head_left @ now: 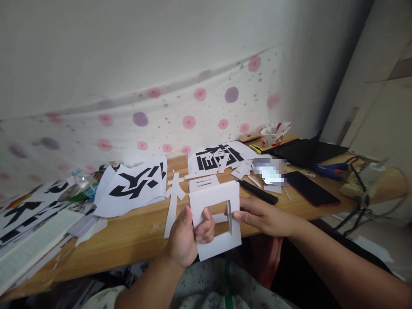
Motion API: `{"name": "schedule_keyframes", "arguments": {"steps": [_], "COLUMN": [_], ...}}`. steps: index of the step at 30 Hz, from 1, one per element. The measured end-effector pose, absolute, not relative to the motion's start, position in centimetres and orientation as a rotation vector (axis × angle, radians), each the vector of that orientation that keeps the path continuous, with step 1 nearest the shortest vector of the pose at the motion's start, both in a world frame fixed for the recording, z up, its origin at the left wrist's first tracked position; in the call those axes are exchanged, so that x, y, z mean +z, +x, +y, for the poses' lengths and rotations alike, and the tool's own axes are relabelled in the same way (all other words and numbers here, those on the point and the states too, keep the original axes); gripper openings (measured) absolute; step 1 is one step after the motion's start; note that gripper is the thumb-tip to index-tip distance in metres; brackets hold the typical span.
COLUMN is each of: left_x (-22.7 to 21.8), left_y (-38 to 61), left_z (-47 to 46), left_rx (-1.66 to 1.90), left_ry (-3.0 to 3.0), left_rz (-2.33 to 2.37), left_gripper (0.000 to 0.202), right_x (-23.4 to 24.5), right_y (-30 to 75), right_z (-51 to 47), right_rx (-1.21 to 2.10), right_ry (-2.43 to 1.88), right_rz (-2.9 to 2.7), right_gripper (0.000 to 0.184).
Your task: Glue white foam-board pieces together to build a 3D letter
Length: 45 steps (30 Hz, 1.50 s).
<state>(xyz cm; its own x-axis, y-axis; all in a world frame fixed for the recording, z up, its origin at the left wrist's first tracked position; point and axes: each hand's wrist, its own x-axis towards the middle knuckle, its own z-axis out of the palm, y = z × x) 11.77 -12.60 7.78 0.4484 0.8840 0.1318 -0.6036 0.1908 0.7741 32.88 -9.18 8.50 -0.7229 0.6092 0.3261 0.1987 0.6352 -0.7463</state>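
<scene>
Both hands hold a white foam-board square frame [219,198] with a cut-out middle, just above the front edge of the wooden table [138,231]. My left hand [186,234] grips the frame's left side, thumb and fingers pinched through the opening. My right hand [260,216] holds the right side, fingers closed near a thin grey blade-like piece [229,216] standing in the opening. A black utility knife [259,192] lies on the table just beyond my right hand.
White cut-out strokes [174,197] and printed sheets with big black characters [135,184] cover the table. A red phone [312,188], a black tablet [305,152], a paper bowl [273,135], blue pliers [331,168] and cables [360,189] lie at right. A plastic bottle [80,186] and a book [32,244] lie at left.
</scene>
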Motion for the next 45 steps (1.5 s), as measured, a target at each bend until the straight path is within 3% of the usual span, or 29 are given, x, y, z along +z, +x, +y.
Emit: {"name": "schedule_keyframes", "arguments": {"steps": [7,11,18,21,26,30,37,45], "left_x": [8.5,8.0,5.8,5.2,4.5,3.6,3.3,2.5], "left_y": [11.5,11.2,8.5,6.3,4.7,6.2,8.2,9.9], "left_z": [-11.6,-11.4,-10.9,-10.3,-10.5,-10.9,-10.2,-10.4], "left_rx": [1.363,1.396,1.466,1.448,0.912,1.125,1.464,1.512], "left_ry": [0.545,0.508,0.819,0.899,1.220,1.069,0.771,0.700], "left_rz": [0.424,0.430,0.781,1.055,1.108,1.124,1.139,1.109], "left_gripper": [0.041,0.039,0.061,0.044,0.034,0.034,0.042,0.037], "right_x": [4.3,3.0,5.2,5.7,5.8,5.6,4.4,4.3], "right_y": [29.5,28.2,30.5,31.1,31.1,31.1,30.3,28.3], "right_z": [-9.8,-10.0,-9.5,-9.6,-9.7,-9.2,-8.2,-9.3], "right_rx": [1.466,1.579,1.552,1.527,1.364,1.338,1.393,1.248], "right_ry": [-0.775,-0.851,-0.892,-0.977,-0.952,-1.069,-1.096,-1.092], "right_rz": [-1.806,-1.585,-1.811,-2.000,-2.254,-2.115,-1.385,-1.336], "right_gripper": [0.040,0.045,0.037,0.026,0.013,0.015,0.038,0.033]}}
